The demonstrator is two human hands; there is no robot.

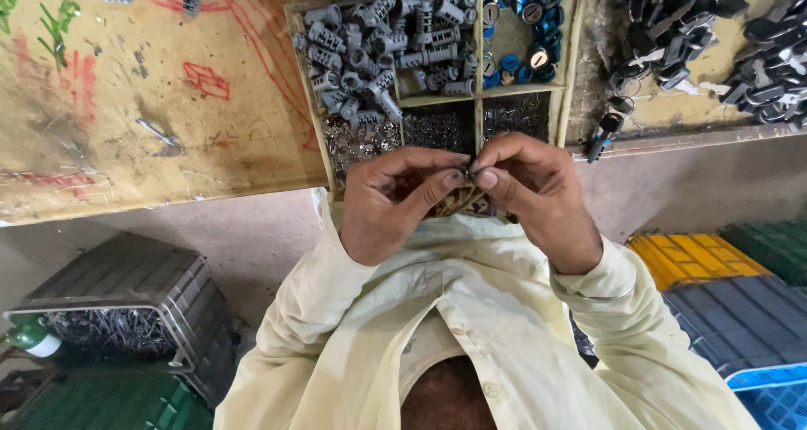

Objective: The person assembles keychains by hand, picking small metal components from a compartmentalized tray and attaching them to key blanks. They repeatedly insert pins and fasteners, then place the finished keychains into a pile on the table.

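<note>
My left hand [395,201] and my right hand [538,196] meet in front of my chest, fingertips pinched together on a small dark metal part [469,166]. Below the fingers, something patterned brown [461,201] shows between both hands; I cannot tell what it is. Just beyond my hands a wooden tray [480,94] with compartments holds several grey cylinder parts [378,52], blue round caps [525,26] and heaps of tiny metal pins [437,127].
The worn, paint-marked wooden bench [151,102] spreads left. Black plastic pieces [714,35] are piled at the upper right. A grey crate of metal parts [118,312] and a green crate [109,405] sit low left; yellow [689,258], blue-grey [740,321] and green crates [777,245] sit right.
</note>
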